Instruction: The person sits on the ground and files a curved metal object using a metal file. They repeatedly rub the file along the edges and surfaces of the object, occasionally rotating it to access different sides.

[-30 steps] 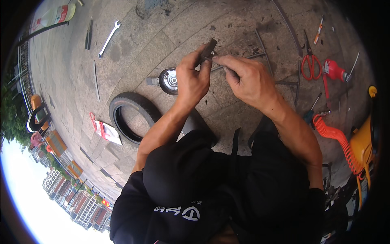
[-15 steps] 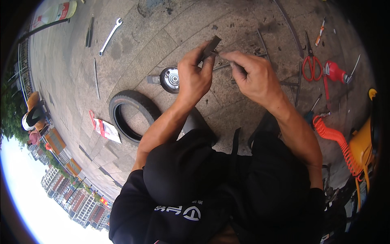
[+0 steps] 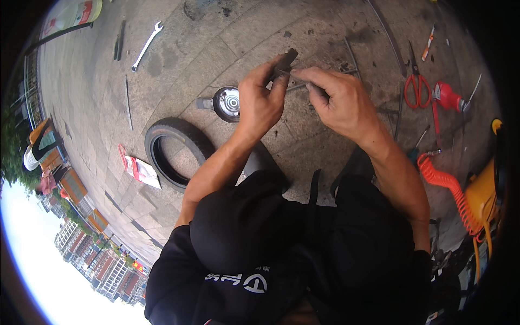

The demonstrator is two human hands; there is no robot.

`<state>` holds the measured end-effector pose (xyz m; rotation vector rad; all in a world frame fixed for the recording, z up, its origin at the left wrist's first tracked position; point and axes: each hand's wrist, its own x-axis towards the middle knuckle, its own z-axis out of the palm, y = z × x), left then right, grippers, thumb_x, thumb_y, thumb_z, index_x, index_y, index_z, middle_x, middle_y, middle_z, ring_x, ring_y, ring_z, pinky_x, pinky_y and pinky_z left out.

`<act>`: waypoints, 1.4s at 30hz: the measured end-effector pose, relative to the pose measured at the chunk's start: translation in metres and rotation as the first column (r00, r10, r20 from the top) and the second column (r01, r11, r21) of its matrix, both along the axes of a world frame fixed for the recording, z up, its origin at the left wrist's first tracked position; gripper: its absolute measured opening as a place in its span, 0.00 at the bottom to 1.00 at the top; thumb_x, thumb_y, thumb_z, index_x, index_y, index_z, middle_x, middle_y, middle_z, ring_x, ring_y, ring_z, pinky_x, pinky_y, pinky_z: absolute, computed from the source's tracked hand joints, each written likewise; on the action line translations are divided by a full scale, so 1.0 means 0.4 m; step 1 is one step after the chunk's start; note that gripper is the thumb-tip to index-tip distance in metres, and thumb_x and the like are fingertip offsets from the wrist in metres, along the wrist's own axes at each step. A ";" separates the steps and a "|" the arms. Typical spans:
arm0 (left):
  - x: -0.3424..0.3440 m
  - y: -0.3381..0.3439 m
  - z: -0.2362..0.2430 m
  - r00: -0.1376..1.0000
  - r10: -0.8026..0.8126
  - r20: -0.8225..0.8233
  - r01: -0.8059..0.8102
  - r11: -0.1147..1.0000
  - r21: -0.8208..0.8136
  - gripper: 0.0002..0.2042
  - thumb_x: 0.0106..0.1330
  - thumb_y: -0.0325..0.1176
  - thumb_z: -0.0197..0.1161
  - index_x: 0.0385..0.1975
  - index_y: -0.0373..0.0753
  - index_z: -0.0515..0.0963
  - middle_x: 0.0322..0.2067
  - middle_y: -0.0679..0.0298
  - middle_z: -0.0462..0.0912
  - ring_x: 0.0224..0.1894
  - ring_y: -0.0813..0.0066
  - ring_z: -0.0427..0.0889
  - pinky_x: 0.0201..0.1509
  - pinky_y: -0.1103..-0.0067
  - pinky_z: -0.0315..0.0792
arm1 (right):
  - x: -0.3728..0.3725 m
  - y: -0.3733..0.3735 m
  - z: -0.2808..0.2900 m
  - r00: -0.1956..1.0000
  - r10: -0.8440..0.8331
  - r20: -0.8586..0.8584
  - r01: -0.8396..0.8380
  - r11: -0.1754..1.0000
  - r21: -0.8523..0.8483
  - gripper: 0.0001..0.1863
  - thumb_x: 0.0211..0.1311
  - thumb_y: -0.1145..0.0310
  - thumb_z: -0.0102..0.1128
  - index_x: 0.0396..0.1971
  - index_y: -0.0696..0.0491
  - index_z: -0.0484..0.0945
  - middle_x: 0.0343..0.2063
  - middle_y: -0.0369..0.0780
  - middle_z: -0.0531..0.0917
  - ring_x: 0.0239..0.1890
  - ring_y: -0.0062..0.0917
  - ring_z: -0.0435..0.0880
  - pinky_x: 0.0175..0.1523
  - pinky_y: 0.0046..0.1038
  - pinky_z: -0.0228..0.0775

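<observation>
Black strip (image 3: 287, 60) in left grip (image 3: 262, 98)

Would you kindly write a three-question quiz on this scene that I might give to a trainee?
1. True or false: the left hand holds a dark flat piece.
2. Which of these appears closest to that hand in the picture: (a) the silver wrench, (b) the round metal part, (c) the red-handled scissors?
3. Fill in the blank: the coiled hose at the right side of the view is ____ in colour.

Key: 1 true; 2 b; 3 orange.
</observation>
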<state>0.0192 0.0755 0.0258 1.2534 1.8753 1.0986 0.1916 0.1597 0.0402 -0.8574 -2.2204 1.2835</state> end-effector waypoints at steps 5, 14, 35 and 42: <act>-0.001 -0.004 -0.010 0.999 -0.003 0.039 0.004 1.000 -0.013 0.15 0.66 0.23 0.62 0.53 0.30 0.81 0.42 0.47 0.88 0.47 0.56 0.88 0.53 0.71 0.78 | -0.006 -0.007 0.003 0.999 -0.043 0.005 0.043 0.999 0.004 0.15 0.62 0.76 0.62 0.49 0.52 0.84 0.37 0.47 0.88 0.36 0.41 0.89 0.42 0.36 0.82; -0.003 0.001 -0.024 0.991 -0.002 0.132 0.003 1.000 -0.004 0.15 0.69 0.25 0.63 0.54 0.29 0.80 0.44 0.52 0.88 0.46 0.63 0.88 0.53 0.73 0.79 | 0.007 0.006 -0.029 0.995 -0.097 -0.031 0.098 0.994 0.042 0.16 0.62 0.75 0.62 0.50 0.51 0.84 0.34 0.48 0.88 0.35 0.42 0.88 0.41 0.38 0.81; -0.180 0.057 -0.296 -0.038 0.704 0.709 0.002 0.709 -0.705 0.15 0.81 0.45 0.46 0.55 0.44 0.74 0.29 0.67 0.76 0.55 0.49 0.82 0.61 0.37 0.66 | 0.061 0.045 -0.046 0.985 -0.173 -0.019 0.170 0.980 -0.102 0.15 0.66 0.75 0.59 0.52 0.52 0.82 0.36 0.46 0.88 0.32 0.31 0.88 0.40 0.29 0.77; -0.120 0.019 -0.183 0.355 0.514 0.781 -0.060 0.846 -0.530 0.17 0.79 0.42 0.54 0.58 0.38 0.75 0.30 0.66 0.80 0.46 0.59 0.85 0.60 0.49 0.75 | 0.046 0.050 -0.039 0.976 -0.212 0.051 0.217 0.965 -0.145 0.15 0.66 0.76 0.59 0.52 0.52 0.83 0.36 0.47 0.88 0.33 0.32 0.89 0.40 0.30 0.78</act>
